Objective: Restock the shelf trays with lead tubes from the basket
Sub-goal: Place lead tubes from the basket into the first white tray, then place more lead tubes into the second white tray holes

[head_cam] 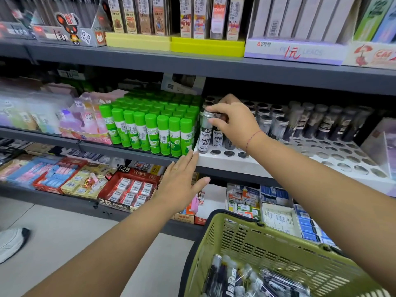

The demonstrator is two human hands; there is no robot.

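A white shelf tray (225, 161) with round holes stands on the middle shelf. Black-labelled lead tubes with silver caps stand in its left and back rows. My right hand (233, 123) grips the cap of a lead tube (218, 136) standing in the tray's second row, beside another tube (204, 133) at the tray's left corner. My left hand (182, 183) is flat and open, fingertips touching the tray's front left corner. A second white tray (342, 161) to the right has many bare holes. The green basket (267, 243) at bottom right holds several loose lead tubes (235, 277).
Green glue sticks (150, 125) stand packed right against the tray's left side. The shelf above (192, 63) overhangs the tubes closely. Eraser boxes (128, 189) fill the shelf below. A clear stand (383, 151) sits at far right. A shoe (10, 243) is on the floor at left.
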